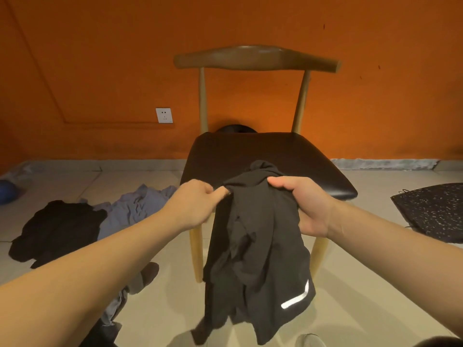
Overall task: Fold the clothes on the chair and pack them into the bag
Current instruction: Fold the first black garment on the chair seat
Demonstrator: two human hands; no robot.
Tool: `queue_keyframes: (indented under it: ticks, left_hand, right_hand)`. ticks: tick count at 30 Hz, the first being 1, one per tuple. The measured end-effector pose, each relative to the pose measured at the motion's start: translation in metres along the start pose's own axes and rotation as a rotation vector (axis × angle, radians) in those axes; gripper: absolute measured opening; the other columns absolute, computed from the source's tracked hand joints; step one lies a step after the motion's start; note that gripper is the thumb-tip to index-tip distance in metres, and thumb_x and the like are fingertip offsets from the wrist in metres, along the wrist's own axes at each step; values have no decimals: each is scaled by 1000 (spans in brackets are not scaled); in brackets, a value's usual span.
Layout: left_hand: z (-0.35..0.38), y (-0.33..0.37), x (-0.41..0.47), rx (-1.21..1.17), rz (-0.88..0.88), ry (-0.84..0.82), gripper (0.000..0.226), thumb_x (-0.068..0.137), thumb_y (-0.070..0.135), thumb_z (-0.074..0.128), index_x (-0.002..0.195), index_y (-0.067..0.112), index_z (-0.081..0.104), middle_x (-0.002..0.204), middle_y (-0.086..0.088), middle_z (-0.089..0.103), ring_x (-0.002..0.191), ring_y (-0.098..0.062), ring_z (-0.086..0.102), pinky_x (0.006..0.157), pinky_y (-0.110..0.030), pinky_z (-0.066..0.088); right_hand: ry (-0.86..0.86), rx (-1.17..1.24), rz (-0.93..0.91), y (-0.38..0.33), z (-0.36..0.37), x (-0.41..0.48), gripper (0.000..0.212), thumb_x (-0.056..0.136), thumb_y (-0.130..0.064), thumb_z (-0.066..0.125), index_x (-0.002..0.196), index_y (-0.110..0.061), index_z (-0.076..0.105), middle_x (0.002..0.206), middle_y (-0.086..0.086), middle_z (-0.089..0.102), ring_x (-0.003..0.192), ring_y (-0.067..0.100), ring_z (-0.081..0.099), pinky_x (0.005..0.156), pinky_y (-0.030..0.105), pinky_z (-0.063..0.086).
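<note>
A black garment [258,246] with a white reflective stripe near its hem hangs in front of the wooden chair [255,151]. My left hand [198,204] pinches its top edge at the left. My right hand [303,204] grips the bunched cloth at the right. The garment's upper end touches the chair's dark seat; its lower end hangs toward the floor. A black speckled bag [433,211] lies on the floor at the right.
On the tiled floor to the left lie a black garment [55,231] and a grey-blue one [140,206]. An orange wall with a white socket [164,115] stands behind the chair. A blue ball [7,191] sits at the far left.
</note>
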State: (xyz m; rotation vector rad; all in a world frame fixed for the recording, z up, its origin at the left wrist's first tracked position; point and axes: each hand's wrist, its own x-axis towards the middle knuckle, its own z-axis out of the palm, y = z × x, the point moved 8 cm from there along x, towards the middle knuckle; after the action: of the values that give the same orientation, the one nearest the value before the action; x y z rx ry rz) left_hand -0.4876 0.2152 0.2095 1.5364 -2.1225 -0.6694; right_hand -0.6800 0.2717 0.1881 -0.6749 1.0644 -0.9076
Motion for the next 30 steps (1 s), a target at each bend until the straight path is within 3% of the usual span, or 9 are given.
queue_keyframes:
  ticks: [2, 4, 7, 11, 15, 18, 23, 26, 30]
  left_hand:
    - [19, -2, -5, -295, -120, -152, 56, 106, 50, 41, 70, 11, 61, 60, -5, 65, 51, -12, 60, 56, -24, 47]
    - [41, 3, -7, -569, -160, -295, 39, 108, 40, 45, 85, 18, 68, 80, -1, 71, 76, -14, 70, 73, -24, 54]
    - [53, 4, -7, -643, -128, -351, 14, 103, 25, 55, 111, 32, 64, 110, 8, 70, 112, -18, 67, 99, -32, 54]
    - [45, 13, -20, -419, 54, -309, 17, 106, 25, 48, 120, 31, 57, 114, 11, 64, 107, -11, 60, 98, -25, 50]
    - [44, 18, -18, -326, 93, -307, 17, 106, 16, 47, 105, 23, 62, 103, 0, 67, 95, -14, 62, 84, -16, 48]
    - [36, 13, -14, -360, 46, -269, 19, 104, 7, 52, 105, 15, 69, 103, -9, 71, 95, -25, 65, 80, -23, 51]
    - [8, -6, -6, -523, -134, -166, 18, 107, 18, 50, 112, 10, 66, 100, -8, 73, 87, -17, 69, 77, -30, 52]
    - [-9, -22, -5, -631, -203, -90, 21, 104, 12, 49, 109, 7, 68, 106, -19, 72, 98, -29, 67, 83, -36, 48]
    - [-21, -30, -2, -585, -170, -39, 20, 101, 15, 51, 99, 11, 70, 94, -12, 73, 88, -20, 68, 78, -34, 51]
  right_hand:
    - [9, 34, -10, -1, 0, 2, 39, 100, -29, 53, 129, -10, 70, 127, 14, 71, 122, 34, 64, 113, 48, 43]
    - [19, 71, -15, 0, 0, 4, 38, 100, -30, 54, 128, -10, 71, 127, 14, 71, 122, 34, 64, 113, 49, 42]
    - [44, 112, -18, 4, -1, 8, 39, 99, -32, 56, 130, -12, 69, 126, 14, 71, 123, 36, 64, 114, 50, 42]
    - [61, 140, -27, 6, -3, 10, 39, 100, -32, 56, 131, -11, 68, 126, 14, 71, 122, 36, 64, 113, 50, 42]
    - [64, 139, -32, 7, -3, 11, 39, 99, -33, 58, 130, -11, 69, 125, 14, 71, 122, 36, 65, 114, 50, 42]
    - [36, 92, -46, 4, -3, 8, 43, 91, -32, 65, 129, -11, 70, 127, 15, 70, 124, 37, 63, 114, 51, 41]
    - [8, 73, -92, -6, -18, 3, 48, 84, -24, 71, 130, -10, 70, 130, 16, 69, 127, 36, 61, 115, 50, 40]
    - [5, 24, -87, -10, -31, 2, 56, 79, -20, 77, 133, -9, 67, 135, 17, 66, 130, 37, 59, 118, 51, 37]
    - [13, -59, -128, -15, -36, 3, 50, 86, -15, 72, 134, -4, 64, 134, 18, 65, 132, 38, 57, 118, 51, 38]
